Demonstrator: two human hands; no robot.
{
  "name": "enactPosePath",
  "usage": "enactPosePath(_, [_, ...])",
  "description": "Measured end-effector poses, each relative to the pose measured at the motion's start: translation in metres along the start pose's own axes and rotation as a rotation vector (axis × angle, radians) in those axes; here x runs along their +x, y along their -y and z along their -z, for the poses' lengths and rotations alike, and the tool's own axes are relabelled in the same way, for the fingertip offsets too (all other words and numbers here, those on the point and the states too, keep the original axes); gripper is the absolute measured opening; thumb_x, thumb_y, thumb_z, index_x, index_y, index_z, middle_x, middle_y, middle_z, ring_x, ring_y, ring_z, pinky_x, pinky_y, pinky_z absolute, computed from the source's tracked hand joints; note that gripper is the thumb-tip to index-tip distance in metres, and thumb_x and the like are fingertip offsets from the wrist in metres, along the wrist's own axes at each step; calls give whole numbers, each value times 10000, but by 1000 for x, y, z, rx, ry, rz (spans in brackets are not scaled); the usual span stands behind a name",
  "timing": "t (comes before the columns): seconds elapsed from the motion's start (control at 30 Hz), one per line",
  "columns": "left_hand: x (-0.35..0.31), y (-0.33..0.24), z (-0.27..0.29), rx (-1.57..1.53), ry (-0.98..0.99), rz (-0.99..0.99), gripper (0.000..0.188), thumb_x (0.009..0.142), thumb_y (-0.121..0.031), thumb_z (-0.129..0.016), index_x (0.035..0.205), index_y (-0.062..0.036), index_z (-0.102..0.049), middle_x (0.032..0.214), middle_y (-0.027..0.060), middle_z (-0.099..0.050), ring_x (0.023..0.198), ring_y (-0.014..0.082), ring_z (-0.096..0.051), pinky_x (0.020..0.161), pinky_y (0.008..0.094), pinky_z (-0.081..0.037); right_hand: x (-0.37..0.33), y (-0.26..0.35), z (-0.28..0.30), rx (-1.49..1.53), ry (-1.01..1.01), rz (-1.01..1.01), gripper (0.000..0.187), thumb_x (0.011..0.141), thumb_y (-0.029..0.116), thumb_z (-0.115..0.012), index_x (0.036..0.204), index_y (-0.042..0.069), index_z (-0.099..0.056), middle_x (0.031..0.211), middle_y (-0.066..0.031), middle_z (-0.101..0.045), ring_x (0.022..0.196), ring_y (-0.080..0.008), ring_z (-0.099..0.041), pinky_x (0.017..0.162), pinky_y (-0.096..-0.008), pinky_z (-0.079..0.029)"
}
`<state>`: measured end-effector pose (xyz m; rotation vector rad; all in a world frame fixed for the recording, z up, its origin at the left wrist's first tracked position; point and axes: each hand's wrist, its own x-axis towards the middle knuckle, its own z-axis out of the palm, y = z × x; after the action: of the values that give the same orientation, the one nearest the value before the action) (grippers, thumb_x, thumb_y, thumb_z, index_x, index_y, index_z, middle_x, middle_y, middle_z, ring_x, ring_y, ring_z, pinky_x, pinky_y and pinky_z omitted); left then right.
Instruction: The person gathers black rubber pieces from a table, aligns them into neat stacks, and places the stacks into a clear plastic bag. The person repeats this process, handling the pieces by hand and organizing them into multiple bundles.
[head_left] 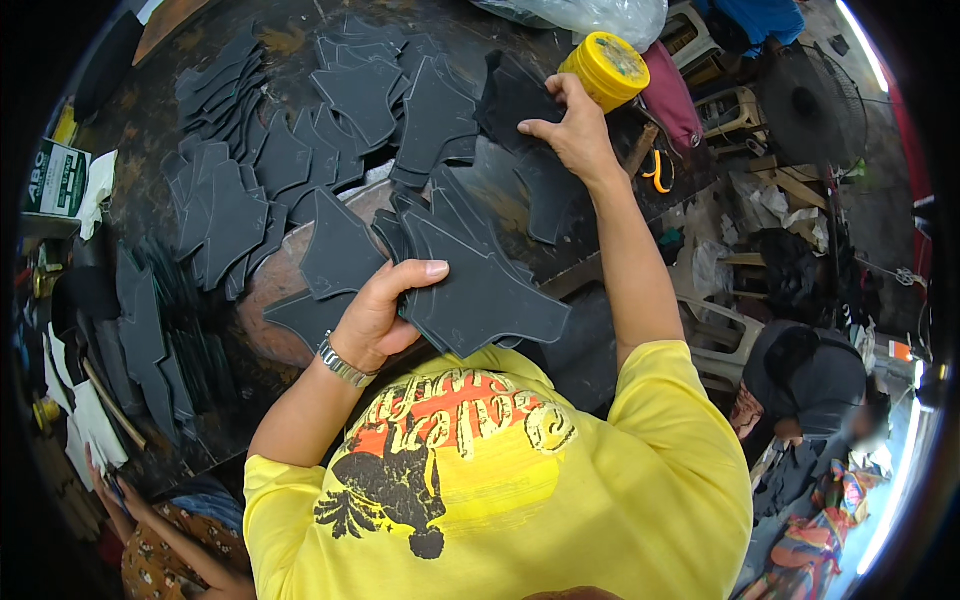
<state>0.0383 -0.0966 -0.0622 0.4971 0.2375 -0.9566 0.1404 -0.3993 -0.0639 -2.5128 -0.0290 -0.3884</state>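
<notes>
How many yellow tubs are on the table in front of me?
1: the yellow tub is at the far right of the table, beside your right hand. Another could be hidden behind the plastic bag.

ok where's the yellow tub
Head view: the yellow tub is at the top, right of centre, beside the right hand, with the plastic bag just beyond.

yellow shirt [640,480] | short sleeves [655,385] | red-and-black chest print [405,475] | silver link wristband [345,362], left, probably a watch

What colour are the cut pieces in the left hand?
Dark grey; the cut pieces in the left hand show best in the head view.
</notes>
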Motion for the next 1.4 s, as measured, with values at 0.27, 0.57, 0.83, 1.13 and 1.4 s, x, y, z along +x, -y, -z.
enactPosePath(0.27, [3,-6,-3,15,56,-29,326,905,-96,-670,1195,50,-636,1099,161,-725,965,226,-741,879,363,-616,-6,-2,40,996,-94,-336,594,779,123,-852,1279,-47,-582,1131,-144,-698,1017,-240,-699,891,-371,-566])
enactPosePath(0.57, [6,-4,-3,18,49,-32,322,901,-97,-687,1193,33,-643,1092,144,-726,966,218,-739,884,351,-611,-95,29,36,-253,200,-341,840,768,431,-840,1388,-41,-527,1184,-281,-604,1132,-399,-622,956,-435,-509])
enactPosePath(0.83, [6,-1,-7,91,-1,-76,346,889,-127,-680,1173,68,-643,1085,179,-726,939,244,-749,867,372,-620,-79,63,14,-193,229,-317,962,695,351,-889,1465,2,-430,1367,-280,-521,1218,-425,-567,1015,-483,-464])
enactPosePath(1.13, [4,-5,-13,163,57,-74,396,881,-80,-701,1243,24,-579,1125,132,-698,975,210,-729,872,361,-619,-74,52,7,-266,159,-271,983,602,341,-935,1436,80,-485,1423,-218,-511,1354,-394,-447,1101,-489,-390])
enactPosePath(1.4, [7,0,-12,196,52,-141,373,895,-116,-694,1224,31,-599,1120,144,-704,977,221,-730,883,370,-612,-50,52,-9,174,295,-250,766,609,134,-907,1284,66,-551,1247,-184,-635,1173,-327,-601,1019,-390,-460])
